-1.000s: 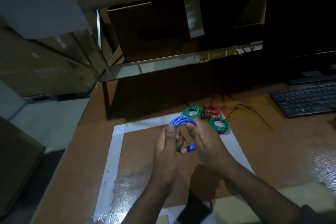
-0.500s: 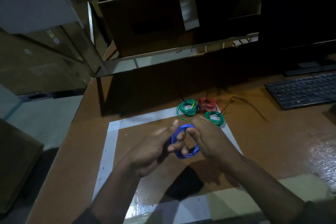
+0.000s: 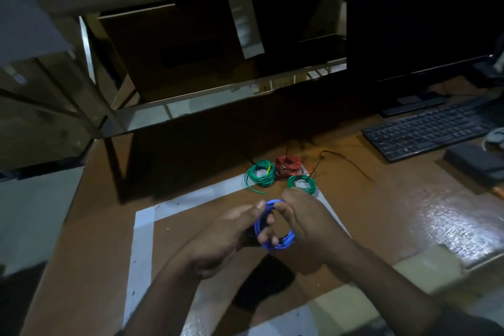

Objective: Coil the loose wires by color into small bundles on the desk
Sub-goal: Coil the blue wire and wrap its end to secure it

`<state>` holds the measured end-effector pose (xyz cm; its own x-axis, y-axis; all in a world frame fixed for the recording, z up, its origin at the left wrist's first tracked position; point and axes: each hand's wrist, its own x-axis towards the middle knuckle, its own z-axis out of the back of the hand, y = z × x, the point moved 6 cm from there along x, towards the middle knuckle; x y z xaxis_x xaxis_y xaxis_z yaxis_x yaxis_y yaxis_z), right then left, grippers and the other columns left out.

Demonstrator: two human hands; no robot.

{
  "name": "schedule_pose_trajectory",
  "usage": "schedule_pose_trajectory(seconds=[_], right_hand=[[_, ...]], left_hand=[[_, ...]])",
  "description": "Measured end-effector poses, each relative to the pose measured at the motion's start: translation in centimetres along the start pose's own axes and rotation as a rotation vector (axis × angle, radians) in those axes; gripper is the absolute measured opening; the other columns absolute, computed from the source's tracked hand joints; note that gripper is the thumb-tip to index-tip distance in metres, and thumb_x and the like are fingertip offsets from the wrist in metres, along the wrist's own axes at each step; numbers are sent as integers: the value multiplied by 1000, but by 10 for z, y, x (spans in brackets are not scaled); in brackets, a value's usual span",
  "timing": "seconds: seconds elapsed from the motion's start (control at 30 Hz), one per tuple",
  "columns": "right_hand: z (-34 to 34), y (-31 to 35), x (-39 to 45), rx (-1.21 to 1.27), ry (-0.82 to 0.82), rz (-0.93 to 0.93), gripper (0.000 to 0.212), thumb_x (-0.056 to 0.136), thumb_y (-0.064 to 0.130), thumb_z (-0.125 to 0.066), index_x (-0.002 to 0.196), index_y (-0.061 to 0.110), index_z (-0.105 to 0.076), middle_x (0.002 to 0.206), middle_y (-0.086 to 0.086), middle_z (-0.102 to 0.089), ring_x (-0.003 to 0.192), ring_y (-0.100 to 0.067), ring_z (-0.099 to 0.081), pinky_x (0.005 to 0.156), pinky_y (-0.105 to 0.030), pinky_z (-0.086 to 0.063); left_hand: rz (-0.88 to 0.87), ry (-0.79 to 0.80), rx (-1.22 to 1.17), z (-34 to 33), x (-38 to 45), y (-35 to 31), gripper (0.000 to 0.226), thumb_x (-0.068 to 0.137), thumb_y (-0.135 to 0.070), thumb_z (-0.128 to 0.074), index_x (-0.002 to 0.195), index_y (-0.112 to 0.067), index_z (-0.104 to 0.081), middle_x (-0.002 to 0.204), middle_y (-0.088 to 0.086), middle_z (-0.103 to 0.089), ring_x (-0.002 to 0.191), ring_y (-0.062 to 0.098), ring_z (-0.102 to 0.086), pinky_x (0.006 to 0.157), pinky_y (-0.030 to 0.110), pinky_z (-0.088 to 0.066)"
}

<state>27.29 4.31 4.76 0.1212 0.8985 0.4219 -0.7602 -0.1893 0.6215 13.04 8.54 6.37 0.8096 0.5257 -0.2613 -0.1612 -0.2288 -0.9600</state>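
Note:
A coil of blue wire (image 3: 283,244) hangs between both hands above the brown desk (image 3: 368,215). My left hand (image 3: 223,237) pinches its left side, thumb against the top of the loop. My right hand (image 3: 308,218) holds its right side, with fingers threaded through the ring. Behind them on the desk lie a green coil (image 3: 260,173) with a loose tail, a red coil (image 3: 288,167) and a second, smaller green coil (image 3: 302,184), close together.
White tape (image 3: 141,243) marks a square on the desk around the hands. A thin black wire (image 3: 343,162) trails right of the coils. A black keyboard (image 3: 425,131), a monitor (image 3: 417,16) and a dark flat object (image 3: 474,162) stand at the right.
The hands lowered the blue coil from near the other coils toward me; my left hand turned from upright to lying sideways, and right-hand fingers now pass through the ring.

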Motion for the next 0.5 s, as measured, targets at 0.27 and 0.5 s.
schedule_pose_trajectory(seconds=[0.27,0.5], right_hand=[[13,-12,-15,-106,-110,-56,43,106,56,-17,82,28,-39,79,10,-40,74,-8,-33,66,-28,-29],[30,-27,-24,-61,-88,-116,56,104,62,-13,83,21,-45,81,3,-48,78,-16,-43,69,-37,-38]], left_hand=[[149,239,-526,-23,20,19,27,105,-36,-50,90,-14,-51,70,0,-36,67,9,-45,39,12,-26],[26,28,-399,-52,37,23,30,106,-37,-45,82,-19,-46,66,-5,-23,54,6,-25,40,15,-17]])
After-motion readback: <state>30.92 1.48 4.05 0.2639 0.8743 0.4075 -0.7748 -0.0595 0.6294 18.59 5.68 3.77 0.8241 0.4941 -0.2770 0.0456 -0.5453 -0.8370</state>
